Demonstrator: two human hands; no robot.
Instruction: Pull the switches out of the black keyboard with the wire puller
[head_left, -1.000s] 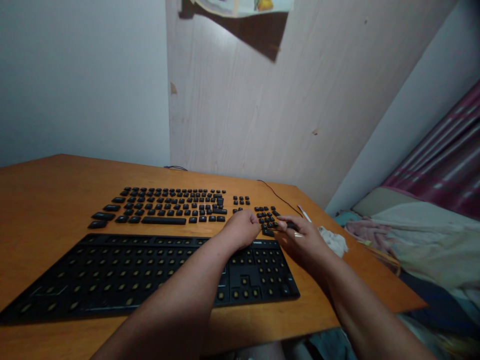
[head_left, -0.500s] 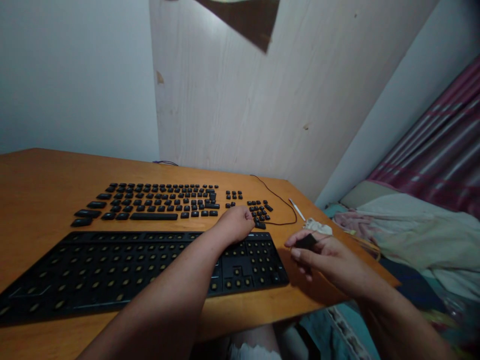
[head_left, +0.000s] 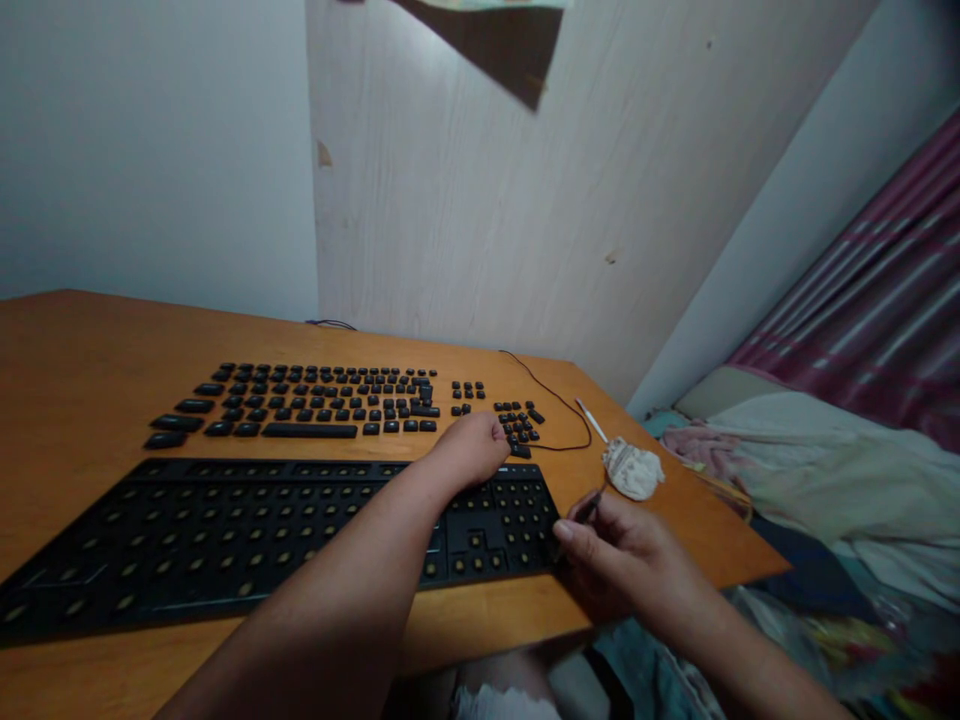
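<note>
R hand (head_left: pixel 637 548) has swung in since the prev frame, now at the kbd base's (head_left: pixel 469 525) R edge, pinching a slim dark item (head_left: pixel 589 507). L hand (head_left: pixel 472 448) stays curled shut by the loose keycaps (head_left: pixel 517 437); can't tell if it's gripping anything.

Cannot see the left hand's (head_left: pixel 474 447) fingertips or anything beneath them, just off centre at six o'clock. Cannot see the part of the keyboard base (head_left: pixel 465 525) under the left forearm (head_left: pixel 352 580), nor past the picture's edge at eight. Cannot read the loose keys (head_left: pixel 311 431) toward nine, too small. Cannot make out the blurred dark piece (head_left: pixel 589 507), partly covered by the right hand (head_left: pixel 622 535) between four and five. Can see only the bottom of a sheet (head_left: pixel 517 4), cut off at twelve.
</note>
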